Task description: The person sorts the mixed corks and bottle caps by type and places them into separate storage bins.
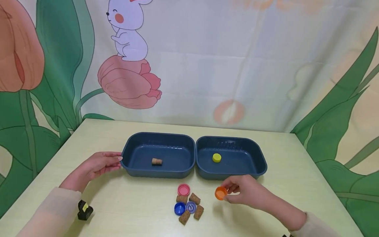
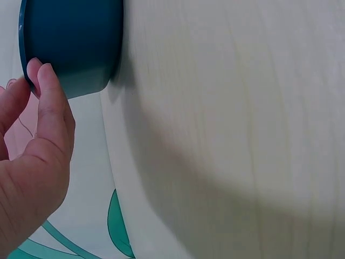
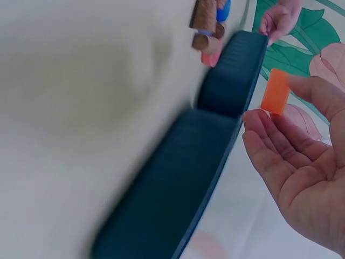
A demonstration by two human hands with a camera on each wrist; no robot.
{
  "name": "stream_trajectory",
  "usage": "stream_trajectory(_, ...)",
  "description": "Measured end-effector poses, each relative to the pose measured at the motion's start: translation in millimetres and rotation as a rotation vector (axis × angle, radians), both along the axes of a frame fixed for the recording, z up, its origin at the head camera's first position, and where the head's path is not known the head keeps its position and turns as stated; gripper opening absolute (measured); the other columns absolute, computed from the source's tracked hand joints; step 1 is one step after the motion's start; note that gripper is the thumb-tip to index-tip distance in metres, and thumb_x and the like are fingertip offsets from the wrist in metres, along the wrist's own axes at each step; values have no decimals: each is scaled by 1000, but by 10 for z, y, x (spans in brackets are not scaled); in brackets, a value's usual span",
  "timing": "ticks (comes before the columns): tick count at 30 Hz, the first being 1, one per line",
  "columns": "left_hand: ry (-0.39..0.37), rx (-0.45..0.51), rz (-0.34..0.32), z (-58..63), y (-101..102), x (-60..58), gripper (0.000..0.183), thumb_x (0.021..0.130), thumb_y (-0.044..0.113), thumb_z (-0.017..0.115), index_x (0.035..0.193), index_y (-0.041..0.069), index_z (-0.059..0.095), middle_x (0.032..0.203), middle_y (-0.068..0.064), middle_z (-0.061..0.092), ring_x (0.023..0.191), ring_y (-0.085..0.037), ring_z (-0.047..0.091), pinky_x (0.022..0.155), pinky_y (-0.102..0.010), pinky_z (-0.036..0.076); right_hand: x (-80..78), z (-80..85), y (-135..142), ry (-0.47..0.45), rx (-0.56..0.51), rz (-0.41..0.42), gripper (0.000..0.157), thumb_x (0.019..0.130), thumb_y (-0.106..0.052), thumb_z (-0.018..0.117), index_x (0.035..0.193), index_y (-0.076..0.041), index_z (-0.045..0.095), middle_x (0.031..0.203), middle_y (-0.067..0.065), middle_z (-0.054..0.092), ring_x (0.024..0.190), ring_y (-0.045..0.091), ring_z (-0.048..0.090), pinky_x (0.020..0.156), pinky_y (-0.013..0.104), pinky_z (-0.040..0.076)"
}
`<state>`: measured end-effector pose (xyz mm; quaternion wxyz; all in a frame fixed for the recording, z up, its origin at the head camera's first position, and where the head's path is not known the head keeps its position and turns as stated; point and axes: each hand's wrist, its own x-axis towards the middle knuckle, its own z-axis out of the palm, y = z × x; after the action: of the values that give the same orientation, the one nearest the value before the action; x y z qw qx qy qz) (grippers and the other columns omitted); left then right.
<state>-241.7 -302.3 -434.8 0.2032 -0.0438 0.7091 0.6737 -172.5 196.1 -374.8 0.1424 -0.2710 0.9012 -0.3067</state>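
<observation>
My right hand (image 1: 247, 192) pinches an orange bottle cap (image 1: 220, 193) between thumb and fingers, just in front of the right blue tray (image 1: 263, 169). In the right wrist view the cap (image 3: 275, 91) is seen from its side. At the outer end of the left blue tray (image 1: 125, 164), my left hand (image 1: 99, 164) rests its fairly straight fingertips by the rim, also seen in the left wrist view. A cork (image 1: 157, 161) lies in the left tray and a yellow cap (image 1: 216, 158) in the right one.
Near the table's front middle lies a loose group: a pink cap (image 1: 184, 190), a blue cap (image 1: 179, 208), a purple cap (image 1: 190, 207) and several corks (image 1: 198, 212). A small black object (image 1: 84, 210) is by the left sleeve. A printed curtain (image 1: 189, 82) hangs behind the table.
</observation>
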Motion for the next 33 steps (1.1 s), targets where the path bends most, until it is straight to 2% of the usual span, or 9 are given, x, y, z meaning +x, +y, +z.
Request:
stream_trajectory(8, -8, -14, 9, 12, 4, 13, 43, 103, 10, 60, 139, -11, 49, 83, 6, 75, 78, -5, 74, 77, -20, 63, -85, 240, 87, -14, -10, -26, 22, 87, -15, 78, 106, -5, 74, 97, 1, 76, 82, 5, 67, 72, 16, 58)
stream_trajectory(14, 0, -12, 8, 16, 18, 16, 48, 103, 9, 59, 142, -15, 43, 82, 6, 74, 77, -5, 73, 75, -18, 63, -164, 445, 152, 45, 16, -3, 26, 88, -16, 79, 109, -2, 73, 98, 5, 78, 84, 7, 70, 75, 14, 58)
stream_trajectory(18, 10, -8, 2, 21, 18, 9, 51, 104, 9, 58, 143, -17, 39, 83, 7, 74, 77, -4, 73, 75, -18, 63, -233, 593, 206, 29, 30, -25, 29, 89, -18, 79, 112, 0, 72, 100, 6, 77, 88, 12, 71, 76, 15, 58)
stream_trajectory(27, 0, -19, 1, 17, 30, 8, 50, 103, 9, 58, 143, -16, 40, 83, 7, 73, 77, -4, 73, 76, -18, 63, -487, 866, 392, 48, 84, -78, 33, 92, -18, 74, 119, 1, 71, 104, 10, 78, 90, 15, 71, 75, 24, 59)
stream_trajectory(33, -1, -20, 4, 53, 49, 7, 53, 103, 9, 58, 145, -16, 37, 82, 7, 73, 77, -4, 73, 76, -18, 63, -693, 1036, 527, 48, 117, -105, 37, 96, -20, 71, 124, 3, 68, 113, 15, 77, 95, 19, 72, 80, 28, 59)
